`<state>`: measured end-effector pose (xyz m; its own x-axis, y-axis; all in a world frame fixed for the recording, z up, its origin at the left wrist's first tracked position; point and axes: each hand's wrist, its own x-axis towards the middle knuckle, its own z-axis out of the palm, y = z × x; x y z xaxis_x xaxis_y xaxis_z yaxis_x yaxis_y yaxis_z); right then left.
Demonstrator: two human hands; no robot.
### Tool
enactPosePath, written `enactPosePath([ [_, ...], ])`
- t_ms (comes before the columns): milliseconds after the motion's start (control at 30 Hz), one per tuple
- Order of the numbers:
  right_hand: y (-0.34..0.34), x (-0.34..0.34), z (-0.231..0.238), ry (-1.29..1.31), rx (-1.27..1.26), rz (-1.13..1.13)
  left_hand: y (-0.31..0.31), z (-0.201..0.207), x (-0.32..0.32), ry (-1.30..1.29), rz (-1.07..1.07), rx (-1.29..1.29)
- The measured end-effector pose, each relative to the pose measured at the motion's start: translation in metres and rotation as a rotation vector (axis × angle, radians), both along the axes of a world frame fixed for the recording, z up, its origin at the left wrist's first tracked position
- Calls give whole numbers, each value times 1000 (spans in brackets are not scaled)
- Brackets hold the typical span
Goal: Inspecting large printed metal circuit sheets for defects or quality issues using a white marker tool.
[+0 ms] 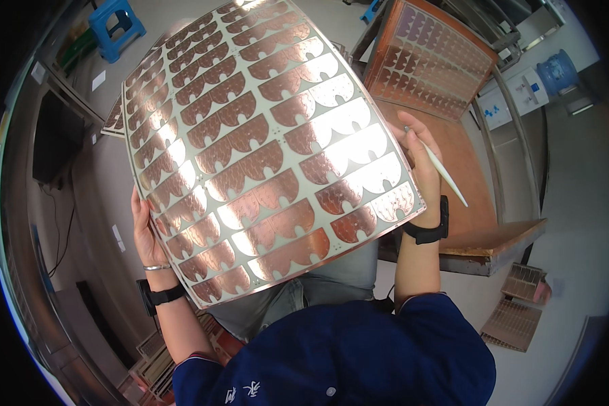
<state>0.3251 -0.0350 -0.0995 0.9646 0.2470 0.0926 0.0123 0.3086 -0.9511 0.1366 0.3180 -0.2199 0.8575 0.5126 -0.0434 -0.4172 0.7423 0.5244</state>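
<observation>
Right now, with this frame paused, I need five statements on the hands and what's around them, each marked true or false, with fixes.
1. The left hand holds the left edge of the patterned panel. True.
2. The right hand holds a slim white tool. True.
3. The panel's visible face is plain white all over. False: copper-coloured half-round shapes run across it in rows.
4. A blue stool stands toward the picture's upper left. True.
5. The left wrist is bare. False: it wears a black band and a silver-coloured bracelet.
</observation>
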Motion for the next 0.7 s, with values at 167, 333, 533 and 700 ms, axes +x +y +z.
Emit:
enactPosePath([
  [167,1,0,2,5,-2,4,3,-4,1,-164,-119,-77],
  [333,-2,0,-5,14,-6,13,-8,9,0,51,92,1],
  [533,-13,13,-11,197,61,162,-11,20,-4,102,146,135],
  [700,-23,28,-19,150,-36,283,-7,39,-7,64,2,315],
])
